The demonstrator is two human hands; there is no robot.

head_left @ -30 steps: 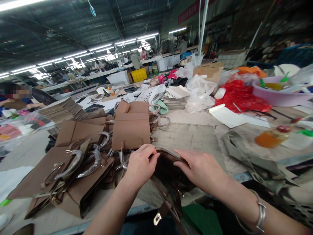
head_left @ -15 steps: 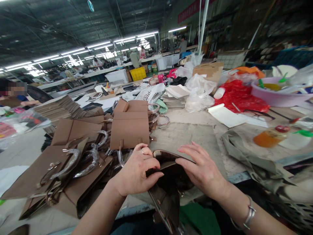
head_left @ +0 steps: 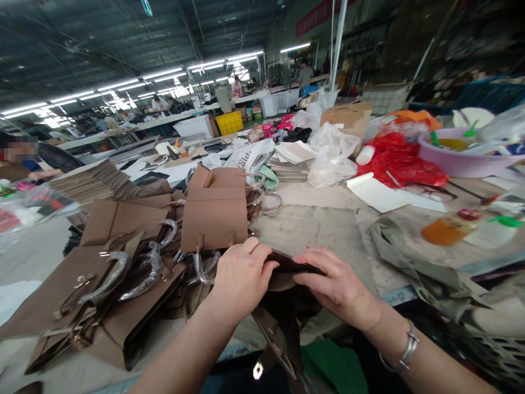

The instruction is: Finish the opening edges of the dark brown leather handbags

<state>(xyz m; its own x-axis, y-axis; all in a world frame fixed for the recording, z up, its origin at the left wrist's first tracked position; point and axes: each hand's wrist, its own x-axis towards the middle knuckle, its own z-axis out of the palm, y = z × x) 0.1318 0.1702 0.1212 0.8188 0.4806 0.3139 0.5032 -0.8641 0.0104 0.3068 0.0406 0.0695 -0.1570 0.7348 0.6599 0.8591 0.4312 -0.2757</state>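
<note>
Dark brown bag [head_left: 289, 269] is being pinched along its rim, running left-right: left hand [head_left: 241, 276] closed on left end, right hand [head_left: 337, 285] on right.

A white bag [head_left: 249, 156] bears the letters "PIS". The red banner [head_left: 318, 15] overhead is too blurred to read.

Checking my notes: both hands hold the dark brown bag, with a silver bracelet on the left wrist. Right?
Not quite: the head view shows the bracelet on the right wrist. Left hand and right hand do hold the bag.
</note>
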